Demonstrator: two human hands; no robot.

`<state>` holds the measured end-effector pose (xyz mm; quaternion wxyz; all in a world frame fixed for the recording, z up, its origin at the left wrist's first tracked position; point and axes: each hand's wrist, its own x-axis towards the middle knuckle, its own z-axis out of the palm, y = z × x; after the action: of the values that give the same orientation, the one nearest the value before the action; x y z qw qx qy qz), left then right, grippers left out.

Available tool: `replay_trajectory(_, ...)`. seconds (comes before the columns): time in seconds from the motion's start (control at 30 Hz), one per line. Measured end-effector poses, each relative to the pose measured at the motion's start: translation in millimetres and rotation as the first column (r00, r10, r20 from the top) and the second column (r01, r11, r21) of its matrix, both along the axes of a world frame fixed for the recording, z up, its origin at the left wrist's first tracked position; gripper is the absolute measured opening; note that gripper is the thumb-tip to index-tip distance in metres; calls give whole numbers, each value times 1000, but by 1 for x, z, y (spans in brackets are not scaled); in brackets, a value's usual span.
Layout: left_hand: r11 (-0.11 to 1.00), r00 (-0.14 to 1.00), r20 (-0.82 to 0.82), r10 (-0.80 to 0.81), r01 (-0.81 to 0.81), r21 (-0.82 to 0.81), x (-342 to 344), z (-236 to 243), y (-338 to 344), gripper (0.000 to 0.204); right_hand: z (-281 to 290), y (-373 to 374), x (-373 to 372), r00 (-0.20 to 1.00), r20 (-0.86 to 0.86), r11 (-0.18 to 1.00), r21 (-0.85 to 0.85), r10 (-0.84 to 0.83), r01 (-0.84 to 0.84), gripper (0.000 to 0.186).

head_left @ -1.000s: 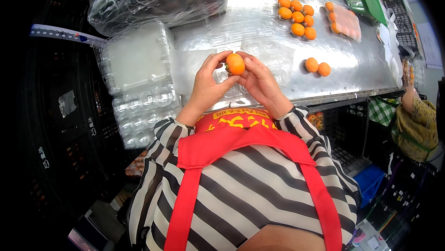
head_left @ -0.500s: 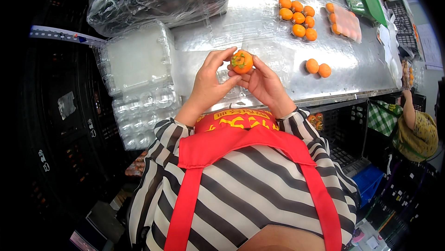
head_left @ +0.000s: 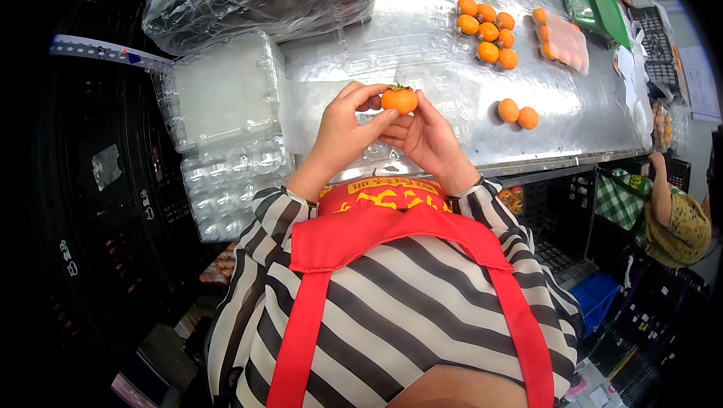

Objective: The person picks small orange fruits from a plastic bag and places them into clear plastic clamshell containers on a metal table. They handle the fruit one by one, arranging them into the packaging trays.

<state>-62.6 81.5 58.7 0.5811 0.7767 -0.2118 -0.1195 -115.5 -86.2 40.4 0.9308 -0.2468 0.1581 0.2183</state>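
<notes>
An orange persimmon (head_left: 399, 103) with a leafy green cap on top sits between my left hand (head_left: 343, 126) and my right hand (head_left: 429, 137), both closed on it above thin clear plastic trays (head_left: 459, 107). Several orange fruits (head_left: 487, 31) fill a clear tray beyond them on the steel table (head_left: 572, 114), beside another group under a pinkish sheet (head_left: 565, 43). Two loose fruits (head_left: 508, 111) rest to the right of my hands.
Stacked clear clamshells (head_left: 220, 95) stand at the left, below a plastic-covered black stack (head_left: 256, 1). Black crates (head_left: 113, 205) line the left. A green tray (head_left: 610, 16) lies at the back right. At the far right, another person (head_left: 670, 227) reaches toward the table's edge.
The persimmon has been turned between my fingers, its leafy cap swinging round to the top, and has shifted slightly right. The other person at the right has moved a little.
</notes>
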Motion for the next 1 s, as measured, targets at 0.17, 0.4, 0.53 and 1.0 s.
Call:
replay_trajectory(0.17, 993, 975, -212, 71, -90, -79, 2, -8, -3, 31, 3, -2, 0, 996, 85, 989, -147, 16, -3, 52)
replay_trajectory(0.4, 940, 864, -504, 2, -174, -294, 8, -20, -5, 35, 2, -6, 2, 989, 149, 878, -474, 7, 66, 45)
replay_trajectory(0.53, 973, 864, -503, 8, -122, -194, 9, -26, -3, 37, 2, -3, 3, 964, 252, 777, -590, -82, 220, 47)
replay_trajectory(1.0, 949, 886, -464, -6, -140, -281, 16, -26, 6, 28, -17, -14, 4, 994, -75, 983, 159, -77, 88, 37)
